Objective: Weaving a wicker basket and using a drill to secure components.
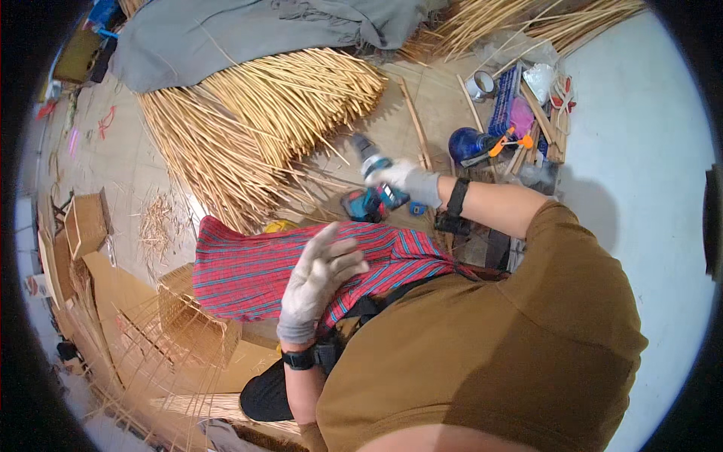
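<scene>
My right hand (403, 181), in a pale work glove, is wrapped round a teal and black cordless drill (369, 162). The drill stands with its chuck toward the bundled sticks and its red-marked base near the floor. My left hand (312, 282), also gloved, is raised over the red and blue striped cloth (256, 267) across my lap. Its fingers are apart and slightly bent, with nothing in them. Beyond the cloth lies a large bundle of peeled, straw-coloured sticks (271, 113), partly under a grey cloth (263, 41).
To the right stand a dark blue round container (467, 143), a tape roll (480, 85), orange-handled cutters (512, 142) and wood strips (538, 117). A woven basket (197, 320) with loose upright canes is at lower left, a wicker piece (86, 224) farther left. A white wall (640, 135) borders the right.
</scene>
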`<action>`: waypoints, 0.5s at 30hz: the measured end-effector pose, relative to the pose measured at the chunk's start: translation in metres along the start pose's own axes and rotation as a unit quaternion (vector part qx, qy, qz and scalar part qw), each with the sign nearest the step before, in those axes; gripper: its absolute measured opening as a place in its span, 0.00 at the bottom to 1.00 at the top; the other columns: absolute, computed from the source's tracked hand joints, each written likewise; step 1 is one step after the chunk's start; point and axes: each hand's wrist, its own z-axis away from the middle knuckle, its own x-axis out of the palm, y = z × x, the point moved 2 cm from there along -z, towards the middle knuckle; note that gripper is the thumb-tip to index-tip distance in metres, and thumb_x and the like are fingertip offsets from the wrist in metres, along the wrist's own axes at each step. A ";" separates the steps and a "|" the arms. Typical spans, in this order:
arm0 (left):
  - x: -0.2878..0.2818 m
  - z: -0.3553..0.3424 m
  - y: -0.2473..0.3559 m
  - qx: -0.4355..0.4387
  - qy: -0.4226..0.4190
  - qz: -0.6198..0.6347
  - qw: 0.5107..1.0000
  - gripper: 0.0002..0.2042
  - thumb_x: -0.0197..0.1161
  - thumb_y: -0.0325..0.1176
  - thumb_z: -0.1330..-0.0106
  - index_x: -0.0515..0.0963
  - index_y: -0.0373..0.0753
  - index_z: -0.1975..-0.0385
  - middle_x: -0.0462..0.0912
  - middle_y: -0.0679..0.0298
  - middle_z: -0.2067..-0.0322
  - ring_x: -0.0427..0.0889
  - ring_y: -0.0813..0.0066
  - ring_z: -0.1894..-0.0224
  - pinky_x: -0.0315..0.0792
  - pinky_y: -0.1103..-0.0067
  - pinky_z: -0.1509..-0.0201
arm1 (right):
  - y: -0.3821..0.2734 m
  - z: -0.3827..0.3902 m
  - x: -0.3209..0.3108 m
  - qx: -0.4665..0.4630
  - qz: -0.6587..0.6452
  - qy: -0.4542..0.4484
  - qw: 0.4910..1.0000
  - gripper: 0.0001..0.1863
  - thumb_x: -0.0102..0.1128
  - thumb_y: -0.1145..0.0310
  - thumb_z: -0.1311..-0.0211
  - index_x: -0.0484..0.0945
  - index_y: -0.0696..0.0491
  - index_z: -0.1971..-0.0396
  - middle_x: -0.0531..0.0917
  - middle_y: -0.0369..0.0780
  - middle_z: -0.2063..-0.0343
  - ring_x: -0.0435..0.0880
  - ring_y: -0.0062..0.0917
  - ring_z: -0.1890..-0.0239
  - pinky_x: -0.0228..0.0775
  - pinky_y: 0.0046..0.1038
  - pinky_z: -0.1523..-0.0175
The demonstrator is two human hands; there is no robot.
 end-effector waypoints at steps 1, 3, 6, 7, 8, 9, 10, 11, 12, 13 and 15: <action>0.000 0.002 0.003 0.017 0.013 0.064 0.998 0.39 0.61 0.47 0.31 0.51 0.35 0.28 0.70 0.45 0.39 0.75 0.52 0.39 0.70 0.55 0.36 | 0.011 -0.020 -0.023 0.100 -0.022 0.113 0.988 0.14 0.75 0.64 0.51 0.84 0.50 0.65 0.84 0.34 0.72 0.82 0.21 0.71 0.75 0.27 0.64; 0.000 0.003 0.005 0.027 0.027 0.097 0.995 0.38 0.62 0.46 0.32 0.51 0.38 0.28 0.73 0.46 0.41 0.77 0.51 0.41 0.73 0.53 0.40 | 0.023 -0.051 -0.083 0.084 -0.112 0.180 0.974 0.10 0.71 0.62 0.46 0.82 0.50 0.67 0.82 0.35 0.74 0.80 0.22 0.76 0.74 0.28 0.67; -0.004 -0.003 0.003 0.068 0.008 0.111 0.991 0.38 0.62 0.46 0.32 0.51 0.46 0.26 0.73 0.47 0.40 0.78 0.53 0.42 0.73 0.53 0.40 | 0.030 -0.091 -0.178 0.014 -0.122 0.333 0.935 0.13 0.71 0.59 0.45 0.80 0.50 0.66 0.82 0.35 0.75 0.81 0.24 0.77 0.75 0.29 0.69; -0.005 -0.006 0.001 0.065 0.027 0.113 0.991 0.38 0.62 0.46 0.32 0.51 0.46 0.26 0.73 0.47 0.40 0.78 0.53 0.42 0.73 0.53 0.40 | 0.024 -0.105 -0.212 0.008 -0.088 0.375 0.923 0.16 0.72 0.57 0.46 0.81 0.52 0.65 0.82 0.36 0.74 0.81 0.25 0.75 0.74 0.30 0.67; -0.006 -0.011 -0.001 0.066 0.025 0.114 0.991 0.38 0.62 0.45 0.31 0.50 0.46 0.26 0.72 0.47 0.39 0.77 0.52 0.41 0.73 0.53 0.40 | 0.027 -0.114 -0.238 0.043 -0.040 0.467 0.882 0.18 0.73 0.56 0.48 0.81 0.53 0.64 0.83 0.37 0.72 0.81 0.26 0.74 0.74 0.31 0.64; -0.006 -0.015 -0.003 0.063 0.026 0.112 0.991 0.38 0.62 0.45 0.31 0.50 0.46 0.26 0.71 0.46 0.38 0.77 0.51 0.40 0.72 0.52 0.40 | 0.028 -0.116 -0.261 -0.052 -0.081 0.435 0.895 0.19 0.73 0.57 0.49 0.81 0.54 0.62 0.83 0.37 0.72 0.82 0.27 0.71 0.73 0.31 0.62; -0.007 -0.019 -0.003 0.073 0.024 0.119 0.990 0.38 0.62 0.45 0.31 0.50 0.46 0.26 0.71 0.46 0.38 0.77 0.51 0.40 0.72 0.52 0.40 | 0.028 -0.125 -0.280 -0.065 -0.039 0.499 0.864 0.20 0.74 0.57 0.50 0.81 0.54 0.61 0.83 0.38 0.69 0.81 0.26 0.69 0.73 0.31 0.60; -0.006 -0.022 -0.003 0.076 0.011 0.123 0.989 0.38 0.62 0.45 0.31 0.49 0.46 0.26 0.71 0.46 0.38 0.76 0.50 0.40 0.71 0.51 0.39 | 0.030 -0.131 -0.294 -0.121 -0.082 0.500 0.854 0.21 0.74 0.58 0.50 0.81 0.52 0.58 0.83 0.40 0.65 0.81 0.27 0.68 0.73 0.32 0.60; -0.006 -0.023 -0.004 0.074 0.018 0.130 0.989 0.38 0.62 0.46 0.31 0.49 0.46 0.26 0.70 0.46 0.38 0.75 0.50 0.40 0.70 0.50 0.38 | 0.028 -0.137 -0.311 -0.059 -0.061 0.473 0.877 0.23 0.74 0.58 0.50 0.80 0.52 0.56 0.83 0.40 0.64 0.81 0.28 0.67 0.74 0.32 0.59; -0.005 -0.024 -0.003 0.080 0.016 0.127 0.989 0.38 0.62 0.46 0.31 0.49 0.46 0.26 0.70 0.46 0.38 0.75 0.50 0.40 0.70 0.50 0.38 | 0.036 -0.137 -0.320 -0.005 -0.042 0.481 0.875 0.24 0.75 0.59 0.51 0.80 0.52 0.54 0.83 0.41 0.63 0.82 0.29 0.64 0.74 0.33 0.57; -0.005 -0.024 -0.002 0.077 0.011 0.144 0.987 0.39 0.63 0.45 0.32 0.49 0.45 0.26 0.69 0.45 0.38 0.74 0.47 0.39 0.65 0.46 0.35 | 0.046 -0.136 -0.333 0.021 -0.056 0.425 0.903 0.27 0.75 0.60 0.52 0.79 0.52 0.51 0.83 0.43 0.60 0.83 0.33 0.58 0.75 0.33 0.51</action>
